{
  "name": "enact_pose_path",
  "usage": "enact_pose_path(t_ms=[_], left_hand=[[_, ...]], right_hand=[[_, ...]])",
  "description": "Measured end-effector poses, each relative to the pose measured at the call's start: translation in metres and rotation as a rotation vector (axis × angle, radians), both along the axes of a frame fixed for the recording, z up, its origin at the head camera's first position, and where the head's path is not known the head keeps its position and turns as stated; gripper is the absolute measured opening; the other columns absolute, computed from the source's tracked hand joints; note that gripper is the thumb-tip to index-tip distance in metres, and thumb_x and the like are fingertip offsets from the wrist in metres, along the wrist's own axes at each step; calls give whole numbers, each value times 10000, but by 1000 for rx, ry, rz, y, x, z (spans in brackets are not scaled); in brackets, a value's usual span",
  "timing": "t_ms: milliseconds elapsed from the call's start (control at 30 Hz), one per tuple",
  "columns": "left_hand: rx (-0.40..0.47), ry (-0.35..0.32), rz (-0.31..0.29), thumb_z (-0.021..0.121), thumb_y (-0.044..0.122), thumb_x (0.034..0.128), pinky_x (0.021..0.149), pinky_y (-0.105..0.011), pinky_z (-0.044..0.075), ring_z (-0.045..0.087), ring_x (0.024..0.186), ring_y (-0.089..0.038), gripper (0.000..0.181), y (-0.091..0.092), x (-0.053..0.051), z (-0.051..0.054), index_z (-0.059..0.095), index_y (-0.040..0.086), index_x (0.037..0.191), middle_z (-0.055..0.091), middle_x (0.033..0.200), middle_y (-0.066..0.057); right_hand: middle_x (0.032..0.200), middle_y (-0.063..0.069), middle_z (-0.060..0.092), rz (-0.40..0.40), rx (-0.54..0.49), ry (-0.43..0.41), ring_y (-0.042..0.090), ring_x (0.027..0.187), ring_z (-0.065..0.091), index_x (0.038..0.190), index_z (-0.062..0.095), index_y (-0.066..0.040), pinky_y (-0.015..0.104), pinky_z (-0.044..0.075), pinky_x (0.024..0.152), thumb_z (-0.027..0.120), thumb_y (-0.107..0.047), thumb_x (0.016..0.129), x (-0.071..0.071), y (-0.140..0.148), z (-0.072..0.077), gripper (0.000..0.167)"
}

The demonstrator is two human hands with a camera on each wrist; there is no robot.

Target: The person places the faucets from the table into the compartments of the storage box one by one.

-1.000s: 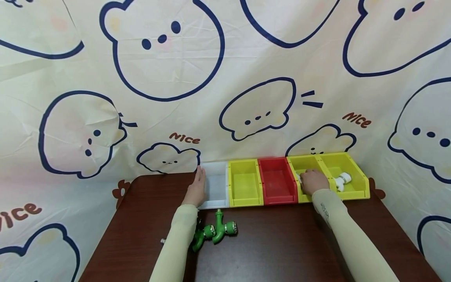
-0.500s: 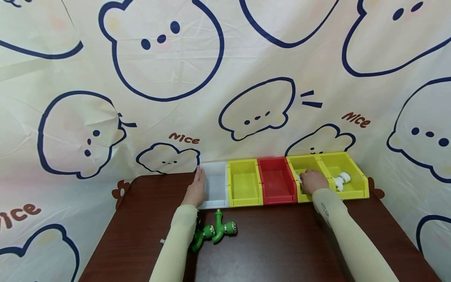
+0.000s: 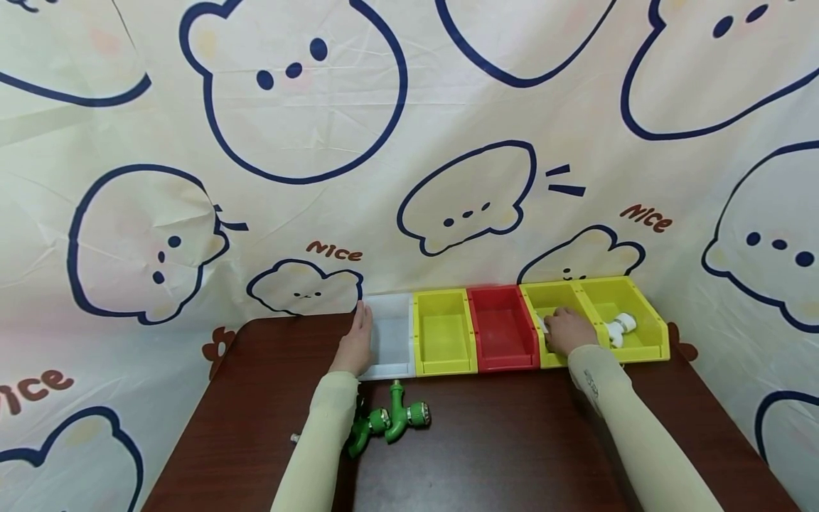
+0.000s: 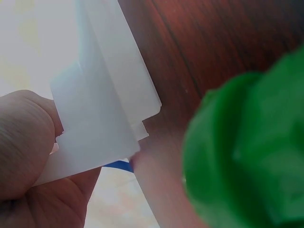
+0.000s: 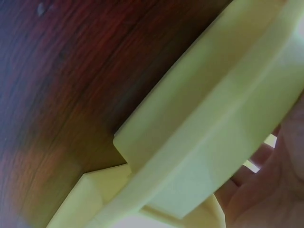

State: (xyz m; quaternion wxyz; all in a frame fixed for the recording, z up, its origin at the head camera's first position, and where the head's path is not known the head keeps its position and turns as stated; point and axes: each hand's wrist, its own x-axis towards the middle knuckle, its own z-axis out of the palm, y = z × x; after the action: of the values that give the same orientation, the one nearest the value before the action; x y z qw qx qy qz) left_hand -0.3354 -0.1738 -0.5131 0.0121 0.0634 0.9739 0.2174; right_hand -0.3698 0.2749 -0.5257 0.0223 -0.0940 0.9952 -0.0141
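My left hand lies with straight fingers along the left wall of the white bin; in the left wrist view its thumb side meets the white bin wall. My right hand reaches into the fourth bin, a yellow one, its fingers curled down around a white piece, mostly hidden. The right wrist view has that hand partly behind the yellow bin wall, with white bits between its fingers.
A yellow bin and a red bin stand between the hands. The rightmost yellow bin holds a white fitting. Green taps lie beside my left forearm on the brown table; a patterned cloth hangs behind.
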Motion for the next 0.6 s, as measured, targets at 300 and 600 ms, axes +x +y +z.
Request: enact_pose_path(t_ms=[300,600], left_hand=[[16,-21,-1,622,-175,868,583,-317,406,456,538,-202,945,3,-1,-1,131,9,1654,-15,1754,-143],[8,-3,8,616,-176,867,584,-324,413,454,530,-203,928,1,-3,-3,150,0,1650,3,1752,-154]], right_hand=[[1333,273,607,-30,-93,-22,430,1225,570,1409,593,26,592,466,1053,575,-239,1041,4,6,0,453],[1419,286,533,-51,-377,198,491,1235,563,1609,358,-77,648,472,996,406,-105,1075,7,10,27,537]])
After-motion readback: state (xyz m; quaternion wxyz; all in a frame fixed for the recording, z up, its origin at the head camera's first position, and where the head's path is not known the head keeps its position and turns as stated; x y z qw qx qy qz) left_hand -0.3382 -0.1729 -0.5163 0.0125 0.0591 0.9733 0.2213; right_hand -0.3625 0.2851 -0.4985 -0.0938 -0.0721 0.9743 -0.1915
